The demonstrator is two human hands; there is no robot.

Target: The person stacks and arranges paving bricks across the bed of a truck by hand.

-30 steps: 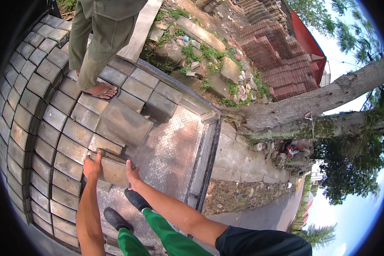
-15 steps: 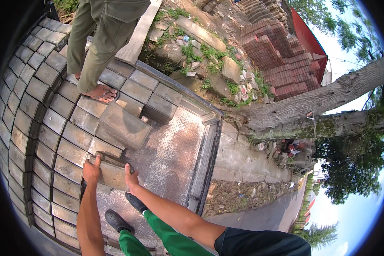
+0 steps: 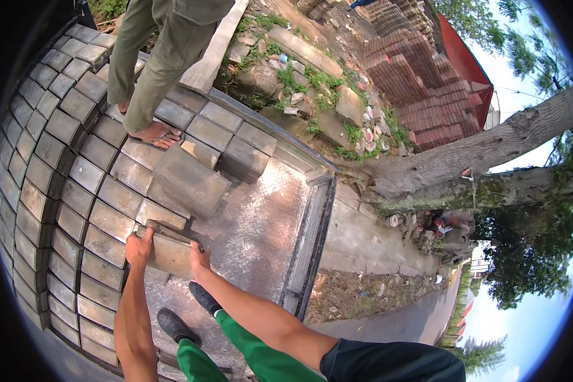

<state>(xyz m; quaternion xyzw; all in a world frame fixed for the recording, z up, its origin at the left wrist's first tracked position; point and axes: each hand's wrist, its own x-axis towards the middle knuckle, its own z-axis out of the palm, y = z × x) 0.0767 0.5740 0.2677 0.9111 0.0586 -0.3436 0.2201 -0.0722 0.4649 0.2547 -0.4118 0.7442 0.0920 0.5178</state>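
Between my two hands is a grey-brown concrete paving block [image 3: 171,254], with the edge of a second thin block or slab showing along its far side. My left hand [image 3: 139,247] is closed on its left end, thumb on top. On the right end my right hand [image 3: 199,260] is closed too, its fingertips partly hidden. The held block is just above the metal floor, beside the stacked rows of pavers [image 3: 105,245]; whether it touches them I cannot tell. Beyond it, a taller pile of pavers [image 3: 191,178] stands on the floor.
A co-worker's foot [image 3: 157,135] in a sandal rests on the pavers at the upper left. The diamond-plate truck bed [image 3: 251,216] ends at a metal rim [image 3: 305,245] on the right. My dark clogs [image 3: 177,326] are on the bed. Outside are a tree trunk [image 3: 477,146] and red brick stacks [image 3: 420,89].
The view has shifted slightly, moving the surroundings a little right. My right hand has wrapped further round the block's end. The block stays at nearly the same place between my hands.
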